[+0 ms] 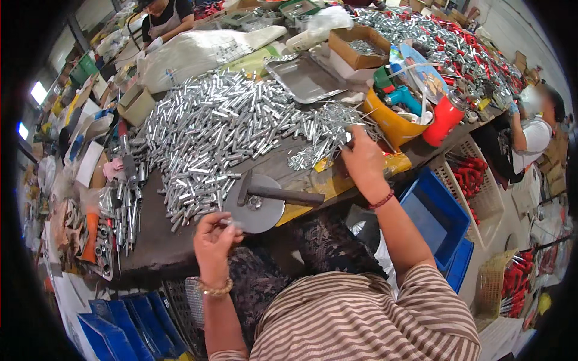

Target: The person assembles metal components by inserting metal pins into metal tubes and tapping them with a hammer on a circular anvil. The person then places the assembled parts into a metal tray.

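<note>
My left hand [214,243] is closed in a pinch at the table's front edge. Something small and pale shows at its fingertips, too small to name. Just beyond it lies a round grey metal disc [262,218], and a hammer [280,194] rests across that with its handle pointing right. My right hand [364,159] reaches to a pile of thin metal pins [328,129], fingers bent together at its near right edge. A bright bit shows by those fingertips, but I cannot make out what it is. A large heap of short silvery metal tubes [211,114] spreads over the table's left and middle.
A yellow bucket [385,123] of tools and a red bottle [444,120] stand beyond my right hand. Behind the pins lies a metal tray [307,78]. Blue bins [436,210] sit below right. One co-worker [536,126] is at right, another [168,21] at far left.
</note>
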A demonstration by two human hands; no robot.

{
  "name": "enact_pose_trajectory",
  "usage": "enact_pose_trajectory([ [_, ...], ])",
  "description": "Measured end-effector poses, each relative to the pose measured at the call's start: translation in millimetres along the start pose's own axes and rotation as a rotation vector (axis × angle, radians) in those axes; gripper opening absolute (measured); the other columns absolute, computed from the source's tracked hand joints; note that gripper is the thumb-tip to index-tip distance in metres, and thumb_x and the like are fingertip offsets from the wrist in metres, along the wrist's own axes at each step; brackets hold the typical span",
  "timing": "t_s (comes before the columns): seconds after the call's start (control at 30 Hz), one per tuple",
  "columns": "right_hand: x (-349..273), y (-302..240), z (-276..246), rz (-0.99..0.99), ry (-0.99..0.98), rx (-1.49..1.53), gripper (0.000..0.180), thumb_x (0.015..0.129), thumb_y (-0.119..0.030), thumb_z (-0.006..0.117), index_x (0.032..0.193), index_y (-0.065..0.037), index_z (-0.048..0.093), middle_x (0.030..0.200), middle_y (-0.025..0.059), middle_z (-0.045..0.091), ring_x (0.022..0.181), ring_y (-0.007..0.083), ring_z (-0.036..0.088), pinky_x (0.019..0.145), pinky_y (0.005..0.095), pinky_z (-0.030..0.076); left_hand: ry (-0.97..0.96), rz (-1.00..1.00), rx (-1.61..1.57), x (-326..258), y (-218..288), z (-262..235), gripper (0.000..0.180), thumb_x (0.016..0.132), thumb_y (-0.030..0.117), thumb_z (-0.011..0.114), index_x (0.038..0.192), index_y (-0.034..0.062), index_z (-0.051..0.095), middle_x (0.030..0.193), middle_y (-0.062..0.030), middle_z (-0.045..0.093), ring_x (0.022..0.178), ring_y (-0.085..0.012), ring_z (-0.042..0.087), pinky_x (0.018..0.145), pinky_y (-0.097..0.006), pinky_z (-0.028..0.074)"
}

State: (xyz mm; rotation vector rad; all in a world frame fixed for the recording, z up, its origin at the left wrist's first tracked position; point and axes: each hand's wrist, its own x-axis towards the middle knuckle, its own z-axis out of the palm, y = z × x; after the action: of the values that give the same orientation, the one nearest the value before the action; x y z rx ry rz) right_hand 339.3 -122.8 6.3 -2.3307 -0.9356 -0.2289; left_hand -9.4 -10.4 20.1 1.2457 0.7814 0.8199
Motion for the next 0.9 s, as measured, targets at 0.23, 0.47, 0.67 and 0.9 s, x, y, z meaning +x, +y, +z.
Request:
enact_pose_trajectory([
  [0.23,-34,-53,-37,0.042,-0.291,0.425,0.02,0.085,-0.012,0.078,0.103,-0.005,0.075,0.094,0.0138,0.072,0.089,0.0323,0.069,0.078,0.0424,0.055,-0.02,-0.017,0.169,6,-8,4,0.019,0.096,0.001,0.072,0.115,-0.0016,0.07,0.102,-0.0032,0.068,0.084,-0.008,0.066,0.071,-0.023,0.055],
  [0.47,-70,-103,1,-0.789,-0.212,0.465,0.013,0.079,-0.005,0.074,0.091,-0.009,0.072,0.091,0.0063,0.063,0.088,0.0292,0.066,0.076,0.0423,0.055,-0.017,0.329,0.679,7,-1,3,0.017,0.09,0.001,0.076,0.107,0.0003,0.077,0.102,-0.0035,0.067,0.079,-0.0095,0.059,0.069,-0.026,0.048],
  [0.67,-74,-112,19,-0.928,-0.266,0.3,0.016,0.077,-0.005,0.073,0.091,-0.01,0.071,0.091,0.0058,0.059,0.09,0.0269,0.062,0.081,0.0402,0.051,0.006,0.455,0.91,8,-1,8,0.016,0.088,0.008,0.079,0.103,0.0052,0.078,0.098,-0.0067,0.065,0.086,-0.0237,0.064,0.077,-0.036,0.052],
  [0.9,-75,-105,15,-0.859,-0.287,0.261,0.016,0.079,-0.005,0.067,0.094,-0.008,0.069,0.095,0.0061,0.058,0.095,0.0274,0.062,0.083,0.0401,0.049,-0.02,0.524,0.959,12,-1,8,0.013,0.086,0.012,0.08,0.098,0.0082,0.076,0.095,-0.0064,0.065,0.095,-0.0297,0.063,0.08,-0.041,0.051],
])
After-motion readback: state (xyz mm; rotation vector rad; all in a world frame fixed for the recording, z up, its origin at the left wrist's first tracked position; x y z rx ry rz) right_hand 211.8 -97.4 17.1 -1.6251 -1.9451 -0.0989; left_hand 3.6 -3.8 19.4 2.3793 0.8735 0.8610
